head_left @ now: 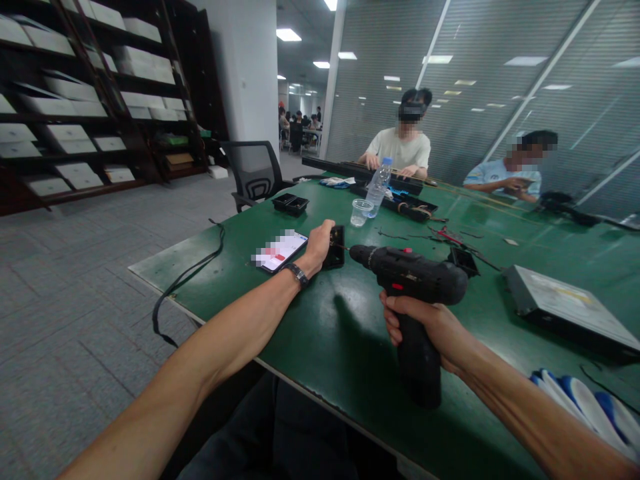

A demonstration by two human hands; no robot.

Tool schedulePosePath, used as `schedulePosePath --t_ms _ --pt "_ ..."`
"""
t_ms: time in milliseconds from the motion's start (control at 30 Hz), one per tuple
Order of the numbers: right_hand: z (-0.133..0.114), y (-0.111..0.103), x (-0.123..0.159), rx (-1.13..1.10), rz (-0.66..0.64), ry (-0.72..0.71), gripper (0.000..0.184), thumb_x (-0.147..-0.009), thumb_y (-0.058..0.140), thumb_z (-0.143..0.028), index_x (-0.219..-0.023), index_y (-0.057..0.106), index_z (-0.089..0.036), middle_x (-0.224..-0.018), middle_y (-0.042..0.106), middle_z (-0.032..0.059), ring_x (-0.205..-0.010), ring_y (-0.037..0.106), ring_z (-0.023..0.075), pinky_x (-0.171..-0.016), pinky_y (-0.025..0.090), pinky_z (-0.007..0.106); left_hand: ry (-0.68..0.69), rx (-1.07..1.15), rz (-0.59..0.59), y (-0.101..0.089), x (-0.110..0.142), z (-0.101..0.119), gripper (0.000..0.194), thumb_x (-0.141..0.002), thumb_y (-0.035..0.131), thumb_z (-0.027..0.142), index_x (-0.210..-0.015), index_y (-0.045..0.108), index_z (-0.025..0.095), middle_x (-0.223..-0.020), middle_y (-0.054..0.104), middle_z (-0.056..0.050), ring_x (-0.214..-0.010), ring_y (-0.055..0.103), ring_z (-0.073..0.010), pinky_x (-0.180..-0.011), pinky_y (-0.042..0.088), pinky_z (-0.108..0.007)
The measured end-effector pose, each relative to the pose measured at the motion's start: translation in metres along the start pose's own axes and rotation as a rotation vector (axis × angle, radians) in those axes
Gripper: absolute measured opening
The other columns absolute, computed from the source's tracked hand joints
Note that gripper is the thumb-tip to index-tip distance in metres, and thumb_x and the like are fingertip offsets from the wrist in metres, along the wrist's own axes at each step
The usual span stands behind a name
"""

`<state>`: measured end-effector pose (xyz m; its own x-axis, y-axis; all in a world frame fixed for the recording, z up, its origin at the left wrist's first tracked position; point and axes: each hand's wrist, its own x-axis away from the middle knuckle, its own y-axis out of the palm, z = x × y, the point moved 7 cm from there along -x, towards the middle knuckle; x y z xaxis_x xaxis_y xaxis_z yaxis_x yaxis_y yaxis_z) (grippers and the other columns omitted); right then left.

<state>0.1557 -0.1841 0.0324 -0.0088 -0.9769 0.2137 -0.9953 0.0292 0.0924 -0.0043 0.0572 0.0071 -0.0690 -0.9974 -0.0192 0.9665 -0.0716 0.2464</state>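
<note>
From where I stand, the relation that matters is between the drill [420, 275] and the small black box [339, 257]. The long body of the drill lies crosswise over the green tabletop [300, 353], its chuck [361, 255] toward the person's left side and its handle going down. A thin bit [344, 248] goes out from the chuck toward the box, but whether its tip touches something inside, I cannot tell.

The right hand [427, 323] is wrapped around the upper part of the handle, just under the drill's body. The left hand [317, 247] pinches the box at its left side, with the thumb near the top edge; the other fingers are mostly hidden. So the box is directly at the left hand, and it lies to the left of the right hand and farther from the person. If the box also rests on the tabletop, I cannot say surely.

Just left of the left hand lies a phone [286, 251]; beyond the box stand a plastic cup [361, 212] and a bottle [380, 187].
</note>
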Motion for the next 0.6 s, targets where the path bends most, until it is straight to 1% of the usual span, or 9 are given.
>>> schedulePosePath --t_ms 167,300,467,600 --pt "-0.0002 -0.0001 0.0004 -0.017 0.005 0.0 0.044 -0.079 0.101 -0.05 -0.09 0.072 -0.018 -0.07 0.063 -0.0017 -0.056 0.06 0.0145 -0.057 0.056 0.028 0.004 0.001 0.01 -0.0001 0.0005 0.0007 0.032 -0.097 0.065 0.048 -0.076 0.057 0.025 -0.075 0.057 0.001 -0.072 0.053 -0.0182 -0.068 0.043 -0.032" --pt "-0.0011 -0.0004 0.001 -0.009 0.0 -0.002 0.049 -0.076 0.103 -0.053 -0.089 0.072 -0.018 -0.069 0.063 -0.0015 -0.056 0.061 0.0145 -0.056 0.056 0.028 -0.002 0.013 0.006 0.0 -0.0005 -0.001 0.034 -0.098 0.065 0.05 -0.076 0.057 0.025 -0.074 0.057 0.002 -0.071 0.053 -0.0181 -0.068 0.043 -0.032" --pt "0.0004 -0.0013 0.0006 -0.003 0.009 0.007 0.049 -0.078 0.103 -0.053 -0.092 0.072 -0.018 -0.071 0.064 -0.0015 -0.056 0.061 0.0145 -0.057 0.055 0.028 0.005 0.001 0.009 -0.0007 -0.0024 -0.002 0.034 -0.097 0.065 0.049 -0.074 0.055 0.026 -0.073 0.055 0.002 -0.07 0.051 -0.018 -0.067 0.042 -0.032" --pt "-0.0007 0.0 0.0001 0.015 0.006 -0.005 0.045 -0.079 0.099 -0.051 -0.091 0.071 -0.018 -0.07 0.063 -0.0017 -0.056 0.061 0.0149 -0.058 0.055 0.029 0.017 -0.006 0.011 -0.0007 -0.0028 -0.0008 0.034 -0.097 0.065 0.05 -0.075 0.057 0.025 -0.074 0.058 0.0 -0.071 0.053 -0.0192 -0.067 0.043 -0.032"
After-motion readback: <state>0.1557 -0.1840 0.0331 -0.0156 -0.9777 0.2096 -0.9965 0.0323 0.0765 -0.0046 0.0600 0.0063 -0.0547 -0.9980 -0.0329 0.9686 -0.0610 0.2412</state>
